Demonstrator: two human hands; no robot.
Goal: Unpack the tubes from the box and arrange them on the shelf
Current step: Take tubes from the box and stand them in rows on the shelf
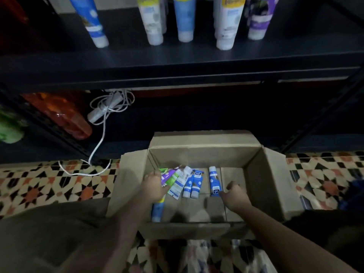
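An open cardboard box (pixel 254 174) stands on the floor below a dark shelf (pixel 177 58). Inside lie several tubes: purple and green ones (pixel 170 177), a white one (pixel 182 181), two blue ones (pixel 194 184), a separate blue tube (pixel 213 181), and a blue and yellow tube (pixel 157 210) near the front wall. My left hand (pixel 155 186) rests over the ends of the purple and green tubes, its grip hidden. My right hand (pixel 235 194) has curled fingers closed at the flat end of the separate blue tube. Several tubes (pixel 184 18) stand cap down on the shelf.
A white power strip with a coiled cable (pixel 104 109) sits on the lower shelf level, its cord trailing onto the patterned tile floor (pixel 39 188). An orange bottle (pixel 59 113) and a green bottle (pixel 9 127) lie at the left. The box flaps spread outward.
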